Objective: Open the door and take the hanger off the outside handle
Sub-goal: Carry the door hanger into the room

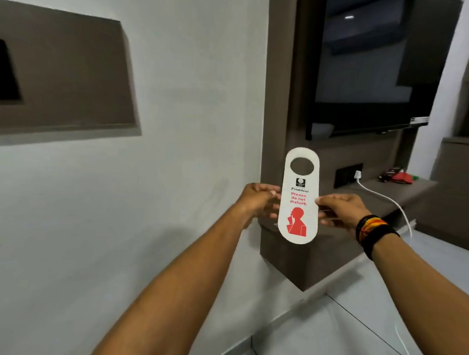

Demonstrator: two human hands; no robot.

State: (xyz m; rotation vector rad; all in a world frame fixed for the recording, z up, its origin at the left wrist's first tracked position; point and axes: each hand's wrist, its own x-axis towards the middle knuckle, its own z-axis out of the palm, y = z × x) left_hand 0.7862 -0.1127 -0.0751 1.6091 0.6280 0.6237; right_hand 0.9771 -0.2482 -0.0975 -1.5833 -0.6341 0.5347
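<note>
A white door hanger [299,197] is held upright in mid-air in front of the wearer, roughly at the centre of the view, with no door or handle in sight. It is gripped at both long edges at about mid-height. The left hand [256,202] is seen from the back, its fingertips [273,193] pinching the hanger's left edge; the fingers behind the card are hidden. The right hand [341,210] pinches the right edge, the thumb tip on the front face, the remaining fingers partly hidden behind the card. Dark and orange bands [373,231] are worn on the right wrist.

An oval hole is cut near the hanger's rounded top. Below it a small dark logo is printed, too small to read, then the word "President" and, in red, "Please do not disturb", above a red figure with a finger raised to the lips.

Behind the hanger a pale wall [191,106] is seen on the left, with a brown recessed panel [64,71] cut off by the left edge. To the right a dark television screen [372,62] is mounted on a brown panel, its top cut off. Beneath it a dark socket plate [347,174] holds a white plug, and a white cable [385,199] trails over a brown shelf [408,188]. Small red and black objects [396,176] lie on the shelf, too blurred to identify. A pale tiled floor [341,334] fills the lower right.
</note>
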